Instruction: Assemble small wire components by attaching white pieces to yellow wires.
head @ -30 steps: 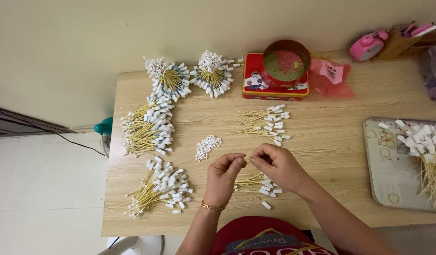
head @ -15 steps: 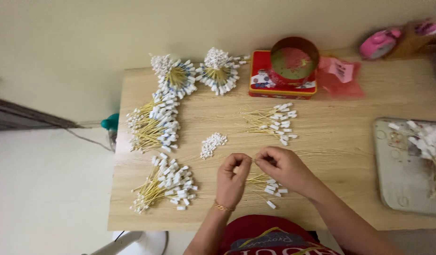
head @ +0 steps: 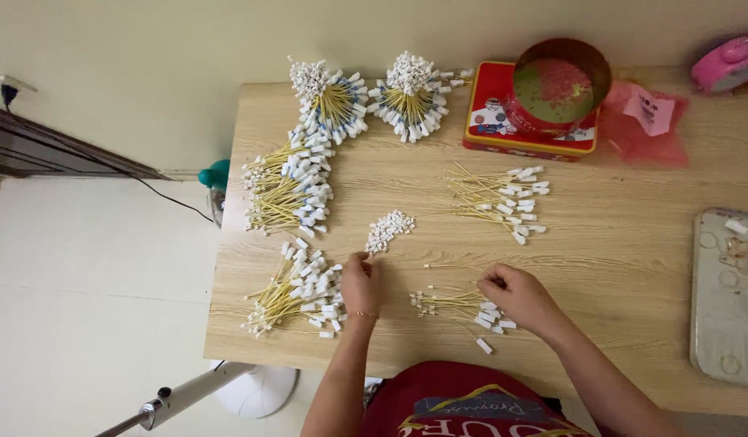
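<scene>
My left hand [head: 361, 283] rests on the wooden table [head: 633, 324], fingertips at the near end of a small heap of loose white caps [head: 388, 230]. My right hand [head: 520, 297] lies palm down over a small bunch of thin yellow sticks with white ends [head: 451, 303], fingers pinched at a single stick lying across the table. Whether either hand grips anything is hard to see. A loose white piece [head: 484, 345] lies near the front edge.
Bundles of capped yellow sticks lie at the left [head: 297, 287], [head: 286, 188], back [head: 329, 101], [head: 409, 93] and centre [head: 499, 201]. A red tin [head: 494, 121] with a round bowl [head: 558, 83], pink bag [head: 645, 121], grey tray [head: 726, 295] and pink object [head: 728, 63] stand around.
My hands were pinched together in front of me; they have parted, the left moving left toward the loose caps, the right moving right over the stick bunch. The camera view shifted right.
</scene>
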